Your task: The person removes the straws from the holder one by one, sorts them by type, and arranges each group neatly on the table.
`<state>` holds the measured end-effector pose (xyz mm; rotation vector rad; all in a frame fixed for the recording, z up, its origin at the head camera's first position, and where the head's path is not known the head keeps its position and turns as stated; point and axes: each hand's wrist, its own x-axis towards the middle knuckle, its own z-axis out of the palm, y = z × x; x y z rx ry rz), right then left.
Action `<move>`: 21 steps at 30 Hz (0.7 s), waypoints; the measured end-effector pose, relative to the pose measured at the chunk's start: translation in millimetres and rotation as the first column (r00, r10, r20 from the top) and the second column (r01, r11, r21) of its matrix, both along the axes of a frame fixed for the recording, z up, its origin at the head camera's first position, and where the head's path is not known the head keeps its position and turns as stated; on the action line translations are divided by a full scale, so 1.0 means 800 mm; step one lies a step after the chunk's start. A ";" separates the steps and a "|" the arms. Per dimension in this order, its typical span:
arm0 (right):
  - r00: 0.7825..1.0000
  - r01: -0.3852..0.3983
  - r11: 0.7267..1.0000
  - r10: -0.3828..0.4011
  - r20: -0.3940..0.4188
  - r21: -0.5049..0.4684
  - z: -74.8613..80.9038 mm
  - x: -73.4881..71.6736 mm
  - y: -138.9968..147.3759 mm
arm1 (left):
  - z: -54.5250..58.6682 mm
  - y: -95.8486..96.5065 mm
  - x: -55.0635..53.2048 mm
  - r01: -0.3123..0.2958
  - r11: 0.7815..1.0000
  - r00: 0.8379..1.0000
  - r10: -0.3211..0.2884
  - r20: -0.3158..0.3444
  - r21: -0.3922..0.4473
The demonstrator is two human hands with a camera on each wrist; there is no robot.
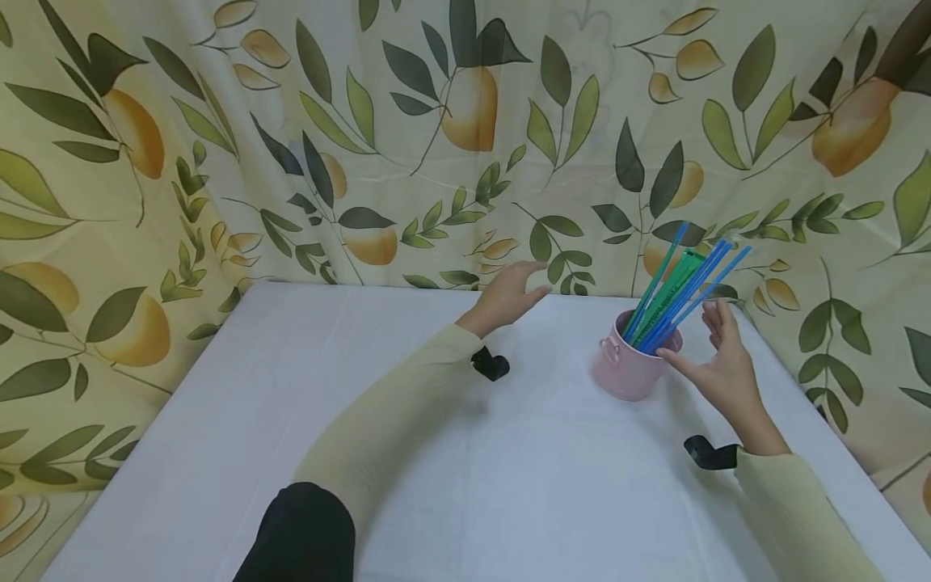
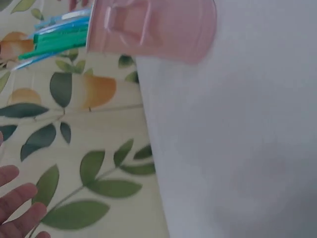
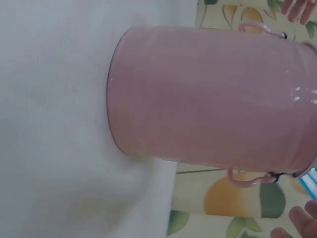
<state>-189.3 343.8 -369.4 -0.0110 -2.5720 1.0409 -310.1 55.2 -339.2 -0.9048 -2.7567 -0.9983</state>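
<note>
A pink metal bucket (image 1: 629,373) with small side handles stands upright on the white-covered table. Several slim blue sticks (image 1: 698,289) and flat green strips with markings (image 1: 665,295) lean out of it. My right hand (image 1: 720,376) is at the bucket's right side, thumb and fingers spread apart; whether the thumb touches the rim I cannot tell. Left of the bucket, my left hand (image 1: 509,297) hovers near the table's back edge with its fingers extended and nothing held. The right wrist view shows the bucket's wall (image 3: 208,99) up close.
A white cloth covers the table (image 1: 451,453). Behind it hangs a curtain (image 1: 451,186) printed with leaves and fruit, close to the back edge. Black wrist-worn pieces (image 1: 490,364) sit below each hand. The bucket stands toward the back right of the table.
</note>
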 end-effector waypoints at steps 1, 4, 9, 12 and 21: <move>1.000 -0.011 0.999 0.012 0.020 -0.044 -0.003 -0.003 0.003 | 0.000 0.009 -0.001 0.013 1.000 1.000 -0.014 0.017 0.023; 0.996 -0.021 0.994 0.030 0.080 -0.111 -0.010 -0.010 0.008 | -0.002 0.036 -0.002 0.045 0.997 0.998 -0.047 0.035 0.062; 0.978 -0.081 0.990 0.102 0.183 -0.118 -0.018 -0.019 0.011 | -0.003 0.072 -0.002 0.081 0.985 0.993 -0.093 0.076 0.155; 0.961 -0.115 0.985 0.143 0.238 -0.128 -0.021 -0.023 0.012 | -0.004 0.090 -0.003 0.084 0.968 0.986 -0.115 0.118 0.237; 0.948 -0.169 0.977 0.197 0.250 -0.127 -0.028 -0.026 0.023 | -0.003 0.138 -0.007 0.021 0.926 0.969 -0.113 0.222 0.377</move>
